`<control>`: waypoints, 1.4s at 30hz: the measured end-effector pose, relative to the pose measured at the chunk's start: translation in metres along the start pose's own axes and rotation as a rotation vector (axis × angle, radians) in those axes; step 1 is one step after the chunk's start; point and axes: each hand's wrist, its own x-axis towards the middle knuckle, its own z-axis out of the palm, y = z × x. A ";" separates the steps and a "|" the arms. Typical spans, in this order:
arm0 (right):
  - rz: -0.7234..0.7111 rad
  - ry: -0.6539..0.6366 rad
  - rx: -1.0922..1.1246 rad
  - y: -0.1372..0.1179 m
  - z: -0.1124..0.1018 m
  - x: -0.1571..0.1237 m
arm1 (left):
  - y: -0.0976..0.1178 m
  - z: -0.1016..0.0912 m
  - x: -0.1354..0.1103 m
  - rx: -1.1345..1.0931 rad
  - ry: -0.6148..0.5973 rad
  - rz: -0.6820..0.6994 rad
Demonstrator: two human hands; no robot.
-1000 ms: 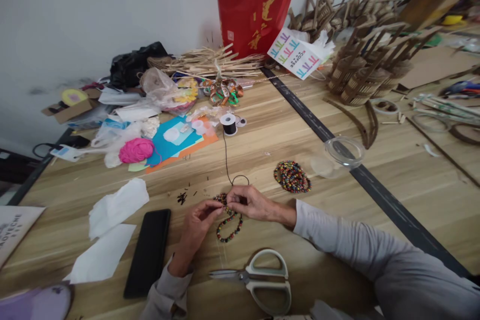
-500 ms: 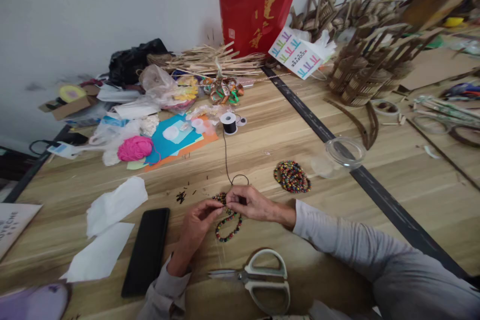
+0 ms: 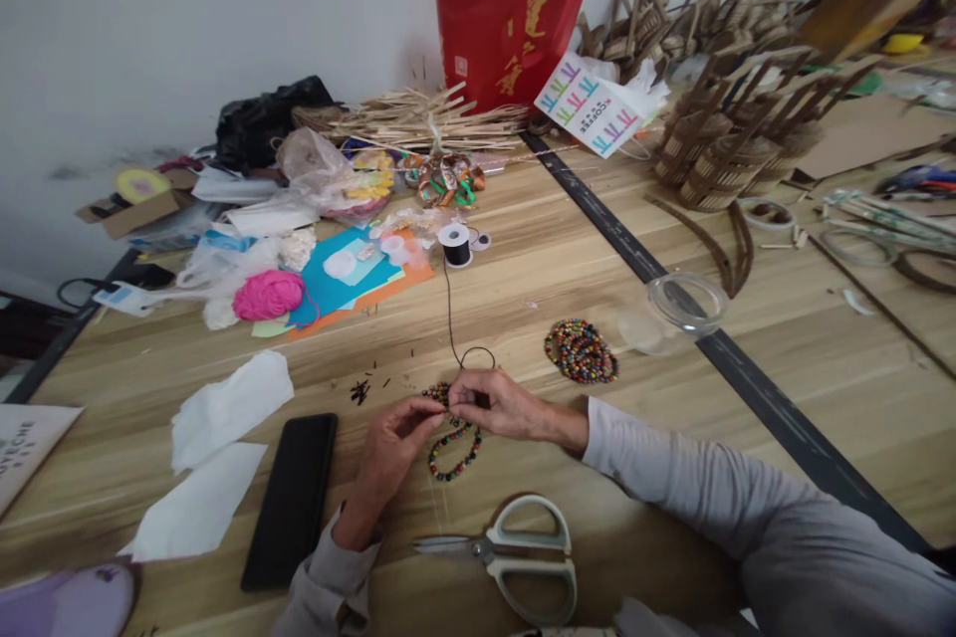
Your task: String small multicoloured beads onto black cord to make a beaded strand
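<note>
My left hand (image 3: 392, 448) and my right hand (image 3: 497, 405) meet fingertip to fingertip over a loop of coloured beads, the bead bracelet (image 3: 455, 450), on the wooden table (image 3: 568, 249). Both hands pinch the bracelet's upper end. A thin black cord (image 3: 450, 309) runs from the pinch, with a small loop, up to a black thread spool (image 3: 455, 245). Right of my hands lies a pile of finished bead bracelets (image 3: 582, 352).
White-handled scissors (image 3: 515, 557) lie just below my hands. A black phone (image 3: 292, 500) and white paper sheets (image 3: 228, 408) lie to the left. A clear lid (image 3: 686, 302), pink yarn (image 3: 268, 295), coloured paper, a red bag (image 3: 515, 0) and cardboard models (image 3: 739, 119) sit farther back.
The view drifted slightly right over the second; my hands stay pinched on the bracelet with only small finger movements.
</note>
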 end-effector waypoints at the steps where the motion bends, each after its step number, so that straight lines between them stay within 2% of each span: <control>1: -0.002 -0.002 0.001 0.001 0.000 0.000 | 0.000 0.000 0.000 0.001 0.004 -0.005; 22: 0.097 -0.071 0.170 0.011 0.002 -0.001 | 0.003 0.002 0.001 -0.060 0.002 -0.077; 28: 0.109 -0.064 0.127 0.006 0.001 -0.001 | 0.000 0.001 0.000 -0.035 -0.022 -0.019; 36: 0.007 -0.053 -0.032 -0.007 0.000 0.002 | 0.008 0.000 -0.003 0.082 -0.011 0.105; 42: 0.077 -0.037 -0.072 -0.022 -0.006 0.003 | 0.018 0.001 -0.003 0.123 0.008 0.199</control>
